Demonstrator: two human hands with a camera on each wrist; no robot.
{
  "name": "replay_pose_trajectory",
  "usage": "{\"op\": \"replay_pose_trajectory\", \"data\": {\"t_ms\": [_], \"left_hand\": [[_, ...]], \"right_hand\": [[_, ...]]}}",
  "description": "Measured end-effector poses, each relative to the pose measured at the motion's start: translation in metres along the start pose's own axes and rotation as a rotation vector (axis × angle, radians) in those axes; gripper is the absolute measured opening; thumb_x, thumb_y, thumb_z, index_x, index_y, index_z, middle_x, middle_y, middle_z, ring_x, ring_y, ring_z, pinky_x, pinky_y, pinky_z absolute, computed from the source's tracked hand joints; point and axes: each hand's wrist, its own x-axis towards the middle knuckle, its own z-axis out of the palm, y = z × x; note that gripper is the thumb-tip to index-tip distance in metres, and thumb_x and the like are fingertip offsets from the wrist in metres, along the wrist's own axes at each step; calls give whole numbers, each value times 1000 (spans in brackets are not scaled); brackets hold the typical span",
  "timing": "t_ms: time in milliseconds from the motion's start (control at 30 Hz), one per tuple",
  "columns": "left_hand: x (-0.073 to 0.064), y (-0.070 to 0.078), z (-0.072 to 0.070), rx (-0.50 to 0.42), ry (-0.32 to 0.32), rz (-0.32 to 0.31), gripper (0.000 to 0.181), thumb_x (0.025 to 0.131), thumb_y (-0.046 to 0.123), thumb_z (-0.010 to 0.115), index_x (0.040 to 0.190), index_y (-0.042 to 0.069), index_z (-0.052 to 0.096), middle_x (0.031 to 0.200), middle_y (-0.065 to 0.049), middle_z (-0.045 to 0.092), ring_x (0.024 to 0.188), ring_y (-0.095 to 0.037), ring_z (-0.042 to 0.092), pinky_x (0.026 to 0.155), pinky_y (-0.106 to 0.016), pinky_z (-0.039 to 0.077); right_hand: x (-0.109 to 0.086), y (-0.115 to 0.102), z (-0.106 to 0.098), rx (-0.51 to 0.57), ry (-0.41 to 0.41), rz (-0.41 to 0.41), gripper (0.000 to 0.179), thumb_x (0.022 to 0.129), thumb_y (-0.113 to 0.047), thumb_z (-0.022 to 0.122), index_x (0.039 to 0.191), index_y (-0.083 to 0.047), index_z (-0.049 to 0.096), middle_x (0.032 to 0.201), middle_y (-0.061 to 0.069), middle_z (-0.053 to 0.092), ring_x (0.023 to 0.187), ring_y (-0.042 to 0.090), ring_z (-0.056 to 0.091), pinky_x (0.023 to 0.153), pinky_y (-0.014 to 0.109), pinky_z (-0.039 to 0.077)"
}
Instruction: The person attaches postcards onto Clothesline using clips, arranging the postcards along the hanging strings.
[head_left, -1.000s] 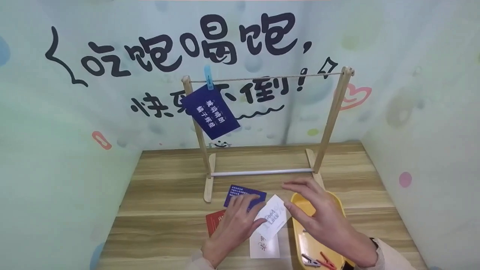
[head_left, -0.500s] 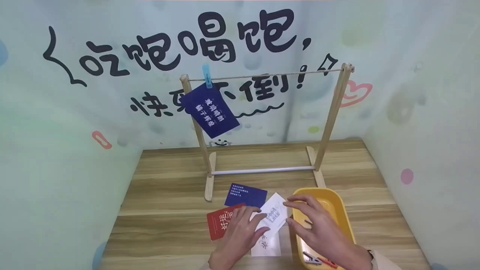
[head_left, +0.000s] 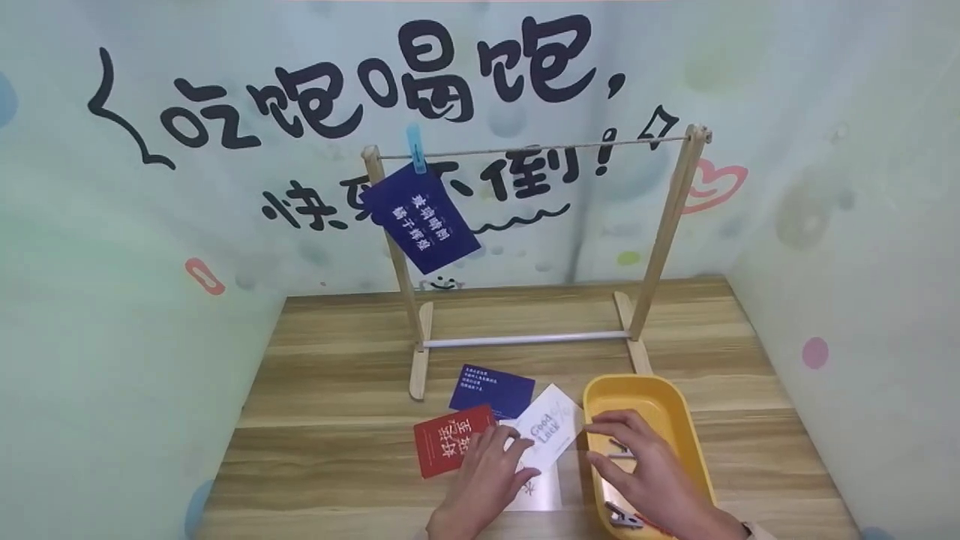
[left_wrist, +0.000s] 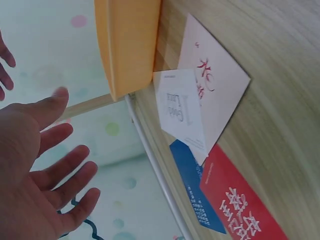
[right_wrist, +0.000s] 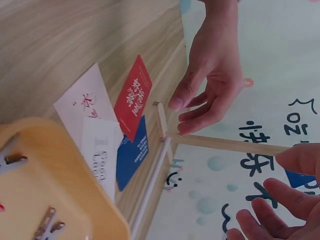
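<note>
My left hand (head_left: 484, 476), fingers loosely bent and holding nothing, hovers above the red card (head_left: 439, 444) and the white cards. In the left wrist view, air shows between that hand (left_wrist: 47, 167) and the cards. A white "Good Luck" card (head_left: 551, 426) overlaps another white card (head_left: 546, 495); a blue card (head_left: 491, 386) lies behind them. My right hand (head_left: 652, 472) is held over the yellow tray (head_left: 634, 381), its thumb and fingers apart and nothing between them. Inside the tray are several small clips (right_wrist: 49, 227), partly hidden by this hand in the head view.
Behind the cards stands a wooden frame (head_left: 660, 240) with a string (head_left: 525, 151) across its top. At the string's left end a light blue clothespin (head_left: 415, 148) holds a dark blue card (head_left: 424, 217), hanging tilted. Printed walls enclose the wooden table (head_left: 322, 390).
Both hands have come lower and nearer the person, the right one now over the tray. More of the red and blue cards shows. The cards lie where they were.
</note>
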Motion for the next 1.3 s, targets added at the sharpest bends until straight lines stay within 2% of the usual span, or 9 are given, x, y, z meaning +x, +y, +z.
{"op": "replay_pose_trajectory", "data": {"t_ms": [100,233,500,667,833,967,1033,1200,1300], "left_hand": [[-1,-1,4,15,-61,-40,40,88,45,73,120,22,68,116,1,62,108,-18,56,88,-35,47],[-3,-3,10,27,-116,-50,44,84,45,76,121,22,68,118,-2,61,108,-20,55,86,-37,46],[-3,-6,21,35,-187,-62,43,82,44,79,118,21,70,117,-3,61,106,-22,55,85,-39,45],[-1,-10,25,11,-239,-111,42,86,42,76,120,18,69,118,-6,61,108,-23,57,90,-43,49],[-3,-13,28,34,-240,-131,41,85,41,77,116,15,70,111,-7,62,104,-25,59,88,-45,50],[-5,-15,31,19,-261,-137,40,84,39,79,113,13,70,107,-8,63,101,-26,59,86,-46,51],[-5,-16,32,4,-269,-147,40,83,39,79,112,12,70,107,-8,64,101,-27,60,87,-47,51],[-2,-21,35,-32,-276,-196,39,84,38,78,110,11,71,108,-8,64,102,-27,61,89,-48,52],[2,-23,36,-44,-271,-240,39,86,37,77,110,7,71,106,-10,64,100,-28,62,87,-48,54]], "right_hand": [[-6,5,3,-15,-6,17,31,80,-5,82,108,-16,74,113,-5,65,103,11,62,82,28,56],[-13,12,8,-43,-3,13,31,78,-4,82,106,-14,74,111,-3,65,99,12,63,79,29,58],[-25,31,17,-136,-63,47,28,74,-5,84,100,-10,74,108,-1,65,98,20,64,86,38,57],[-32,41,17,-145,-188,171,24,79,-8,82,101,-9,74,112,3,64,107,28,65,94,47,55],[-37,50,18,-110,-330,360,21,83,-10,79,103,-9,73,117,6,63,117,32,63,100,53,50],[-44,56,18,-105,-386,471,21,83,-14,79,103,-11,72,120,9,62,117,32,62,101,55,49],[-47,60,18,-124,-381,475,19,83,-14,79,101,-11,73,119,8,63,115,30,62,100,52,50],[-56,70,19,-204,-331,353,16,81,-10,79,96,-10,73,106,2,61,96,21,63,84,38,55],[-58,76,18,-204,-347,393,17,82,-10,79,97,-9,73,104,1,60,90,18,61,79,34,55]]}}
